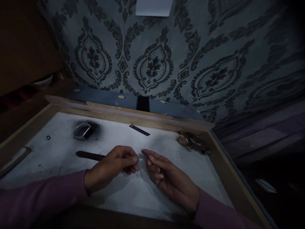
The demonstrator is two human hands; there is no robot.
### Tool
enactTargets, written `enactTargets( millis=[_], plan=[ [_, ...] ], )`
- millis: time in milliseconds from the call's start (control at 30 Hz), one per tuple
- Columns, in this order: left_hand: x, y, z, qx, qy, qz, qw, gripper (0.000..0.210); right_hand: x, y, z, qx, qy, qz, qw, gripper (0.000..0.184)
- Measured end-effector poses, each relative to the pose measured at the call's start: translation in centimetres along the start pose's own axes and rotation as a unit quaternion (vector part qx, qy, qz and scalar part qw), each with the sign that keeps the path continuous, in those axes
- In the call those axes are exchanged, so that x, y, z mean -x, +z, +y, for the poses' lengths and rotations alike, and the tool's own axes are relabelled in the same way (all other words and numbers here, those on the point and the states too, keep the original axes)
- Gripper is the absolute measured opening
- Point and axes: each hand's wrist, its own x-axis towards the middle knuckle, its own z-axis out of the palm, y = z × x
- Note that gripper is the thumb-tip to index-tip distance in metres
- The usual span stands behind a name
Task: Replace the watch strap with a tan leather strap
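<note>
My left hand point(114, 163) is above the middle of the white-lined tray, its thumb and fingers pinched together. Whatever is in that pinch is too small or too dim to make out. Facing it, my right hand point(166, 175) is closed, with a small dark slim piece point(144, 153) between thumb and fingers. A narrow gap separates the two hands. A dark strap point(89, 155) lies on the white surface, partly hidden behind my left hand. Beyond the hands lies a flat dark strip point(139, 130), pointed at one end, like a blade.
A light-banded wristwatch point(82, 131) stands at the back left, and gold-coloured watches point(184, 140) lie at the back right. A small dark ring-like piece point(48, 137) is at the left. Wooden edging point(128, 114) rims the tray; patterned wallpaper point(152, 70) rises behind.
</note>
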Motion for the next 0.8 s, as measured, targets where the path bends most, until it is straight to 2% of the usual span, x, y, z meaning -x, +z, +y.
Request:
enactTargets(
  millis=[300,667,800],
  plan=[
    [-0.18,-0.14,-0.03,-0.004,-0.004,-0.010,1.000,0.028,-0.49,-0.26,0.11,0.033,-0.003,-0.027,0.999,0.035],
    [-0.20,-0.19,0.32,-0.013,-0.009,0.000,1.000,0.027,-0.69,-0.17,0.35,0.085,-0.031,-0.013,0.996,0.037],
    [-0.16,-0.05,0.53,-0.022,-0.023,0.009,0.999,0.024,-0.62,-0.18,0.52,0.135,-0.068,-0.012,0.988,0.038]
  ],
)
